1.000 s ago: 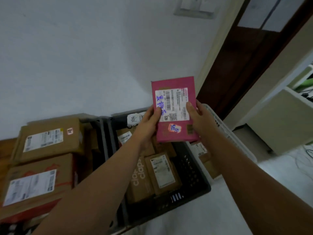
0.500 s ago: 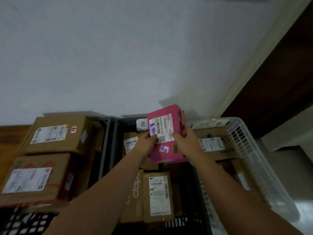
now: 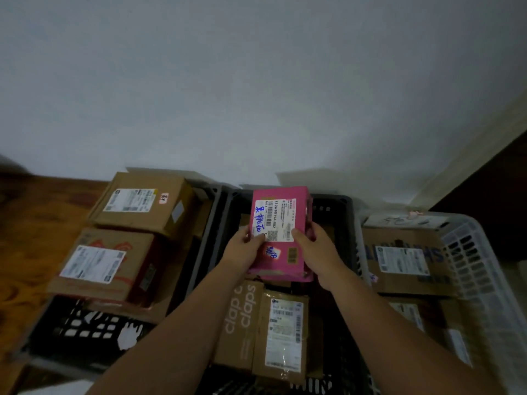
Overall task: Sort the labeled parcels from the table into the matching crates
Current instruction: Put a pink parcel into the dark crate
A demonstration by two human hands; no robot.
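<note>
A pink parcel point(image 3: 281, 223) with a white shipping label and blue handwriting hangs over the far half of the middle dark crate point(image 3: 346, 203). My left hand point(image 3: 243, 250) grips its left edge and my right hand point(image 3: 316, 249) grips its right edge, thumbs on the top face. Below it in the same crate lie a brown "clap claps" box point(image 3: 241, 320) and a brown labelled box point(image 3: 282, 334).
The left dark crate point(image 3: 71, 332) holds two big cardboard boxes point(image 3: 142, 203) stacked high. A white slatted crate point(image 3: 484, 269) on the right holds a labelled cardboard box point(image 3: 405, 260) and smaller parcels. A pale wall stands right behind the crates; wooden floor shows at far left.
Both hands have lowered the pink parcel from chest height down over the middle crate and tipped it flatter. The view has swung down onto the crates.
</note>
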